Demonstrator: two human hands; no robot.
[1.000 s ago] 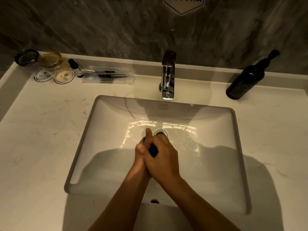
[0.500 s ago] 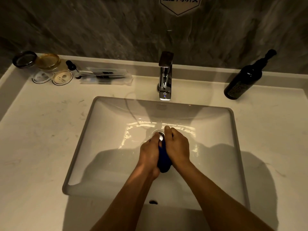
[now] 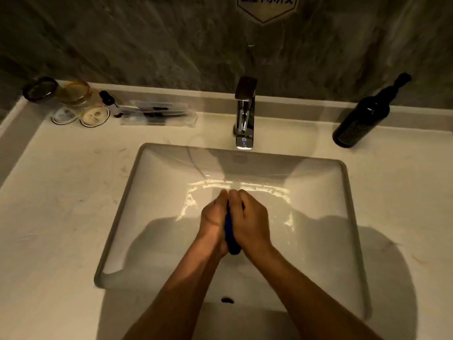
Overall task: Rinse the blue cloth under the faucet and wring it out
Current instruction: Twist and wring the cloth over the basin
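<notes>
The blue cloth [image 3: 230, 235] is bunched into a narrow roll over the middle of the white sink basin [image 3: 157, 192]. My left hand [image 3: 212, 220] grips it from the left and my right hand [image 3: 252, 220] grips it from the right, fingers curled round it. Only a dark blue strip and its lower end show between my palms. The chrome faucet [image 3: 244, 114] stands behind the basin, beyond my fingertips; no running water is visible. My hands hide the drain.
A dark bottle [image 3: 362, 116] leans at the back right of the counter. At the back left stand two jars [image 3: 73, 94], round labels [image 3: 94, 116] and a clear tray [image 3: 159, 114] with small items. The stone wall rises right behind the faucet.
My hands went from overlapping each other on the cloth to gripping it side by side. Over the last half second they pressed closer together, so less of the blue cloth shows.
</notes>
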